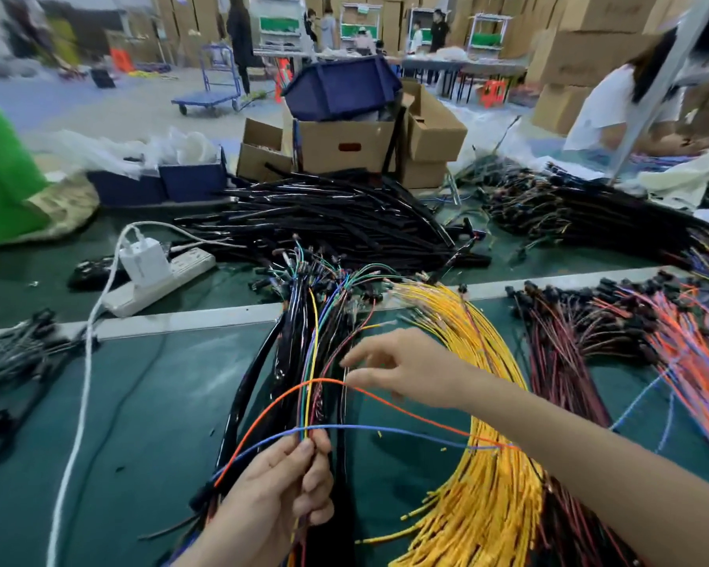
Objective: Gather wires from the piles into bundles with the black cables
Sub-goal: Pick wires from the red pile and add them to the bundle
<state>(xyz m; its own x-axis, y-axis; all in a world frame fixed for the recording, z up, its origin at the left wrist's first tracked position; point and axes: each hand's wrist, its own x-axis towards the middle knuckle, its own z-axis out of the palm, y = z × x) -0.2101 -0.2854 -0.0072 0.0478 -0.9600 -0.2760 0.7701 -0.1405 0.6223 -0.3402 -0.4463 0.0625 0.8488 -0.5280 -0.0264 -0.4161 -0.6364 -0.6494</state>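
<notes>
While your left grip [279, 491] pinches a thin bundle of coloured wires [310, 396] low at the middle of the bench [140, 403], your right grip [402, 372] is closed, thumb to fingertip, on an orange wire [324, 380] arching across that bundle. A blue wire [365, 426] loops just below. Black cables [236, 409] lie just left of the bundle, and the yellow pile [488, 505] lies to its right.

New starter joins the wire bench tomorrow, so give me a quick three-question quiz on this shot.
1. Which wire does the right hand pinch? A yellow, B orange, C white.
2. True or false: the left hand holds nothing.
3. Fill in: the pile under the right forearm holds ____ wires.
Key: 1 B, the orange wire. 2 false, its grip is on the mixed bundle. 3 yellow wires.
</notes>
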